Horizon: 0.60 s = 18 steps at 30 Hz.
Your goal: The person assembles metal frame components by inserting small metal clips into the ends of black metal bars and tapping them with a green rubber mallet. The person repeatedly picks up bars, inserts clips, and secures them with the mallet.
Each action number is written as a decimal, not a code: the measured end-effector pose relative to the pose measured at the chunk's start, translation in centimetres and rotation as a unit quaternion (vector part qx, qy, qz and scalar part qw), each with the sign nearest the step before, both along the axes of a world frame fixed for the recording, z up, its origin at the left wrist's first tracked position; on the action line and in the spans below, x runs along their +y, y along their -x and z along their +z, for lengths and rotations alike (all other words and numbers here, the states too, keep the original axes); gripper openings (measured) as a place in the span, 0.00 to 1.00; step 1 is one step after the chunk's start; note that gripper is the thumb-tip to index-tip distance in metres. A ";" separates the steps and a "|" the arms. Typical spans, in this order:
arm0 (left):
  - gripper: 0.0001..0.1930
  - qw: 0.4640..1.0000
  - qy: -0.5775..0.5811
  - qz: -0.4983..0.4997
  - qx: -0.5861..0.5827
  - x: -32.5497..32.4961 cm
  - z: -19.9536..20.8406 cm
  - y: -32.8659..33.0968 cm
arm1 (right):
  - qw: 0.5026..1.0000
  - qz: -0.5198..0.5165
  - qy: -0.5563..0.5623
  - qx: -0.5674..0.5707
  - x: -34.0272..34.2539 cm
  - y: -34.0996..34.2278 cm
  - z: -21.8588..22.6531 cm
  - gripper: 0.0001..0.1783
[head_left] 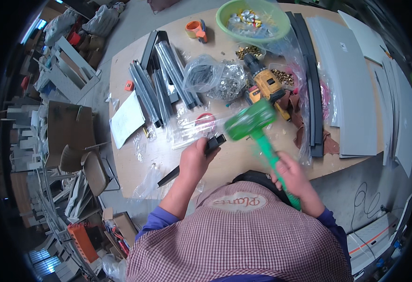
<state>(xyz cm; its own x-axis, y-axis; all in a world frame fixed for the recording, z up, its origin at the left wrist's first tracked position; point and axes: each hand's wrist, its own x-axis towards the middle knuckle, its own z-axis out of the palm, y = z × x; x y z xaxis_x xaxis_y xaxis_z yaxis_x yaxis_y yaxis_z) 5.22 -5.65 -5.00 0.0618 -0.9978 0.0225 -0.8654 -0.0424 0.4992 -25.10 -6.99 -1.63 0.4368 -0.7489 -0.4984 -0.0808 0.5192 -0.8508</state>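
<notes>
My left hand [195, 160] is closed round a black rectangular tube [217, 140]; its hollow end points up and right, and its other end shows beyond my forearm at the lower left. In my right hand [292, 175] is the handle of a green mallet [250, 120]. The mallet's head is smeared by motion and stands just right of the tube's end, above the table; I cannot tell whether they touch. Behind the mallet, a yellow and black cordless drill [266, 83] lies on the table.
Metal profiles [168, 70] in plastic wrap lie at the left, near a sheet of paper [127, 120]. A green basin [253, 21] of small parts stands at the back, beside a tape dispenser [196, 31]. Dark strips [311, 84] and pale panels [344, 89] cover the right side.
</notes>
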 end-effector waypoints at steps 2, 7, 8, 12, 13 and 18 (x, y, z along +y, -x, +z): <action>0.19 1.000 0.009 -0.001 -0.007 -0.1 0.3 -0.1 | 0.999 -0.045 -0.010 0.004 0.1 0.0 0.0 0.21; 0.19 0.999 -0.015 -0.030 -0.015 -0.7 0.5 0.3 | 0.997 0.075 0.026 0.020 -0.4 -0.1 -0.1 0.22; 0.19 1.000 -0.012 -0.024 -0.011 -0.9 0.6 0.3 | 0.997 0.070 -0.022 0.010 -0.7 0.0 -0.2 0.22; 0.19 1.000 -0.002 -0.002 -0.002 -0.6 0.9 -0.1 | 0.999 -0.046 -0.011 0.022 -0.8 0.4 -0.1 0.22; 0.19 1.000 0.003 -0.005 0.001 -0.7 0.9 0.0 | 0.998 -0.048 -0.011 0.033 -0.6 0.2 -0.1 0.21; 0.19 0.999 -0.018 -0.037 -0.026 -1.2 1.0 0.2 | 0.997 0.068 -0.030 0.027 -0.6 0.0 0.4 0.19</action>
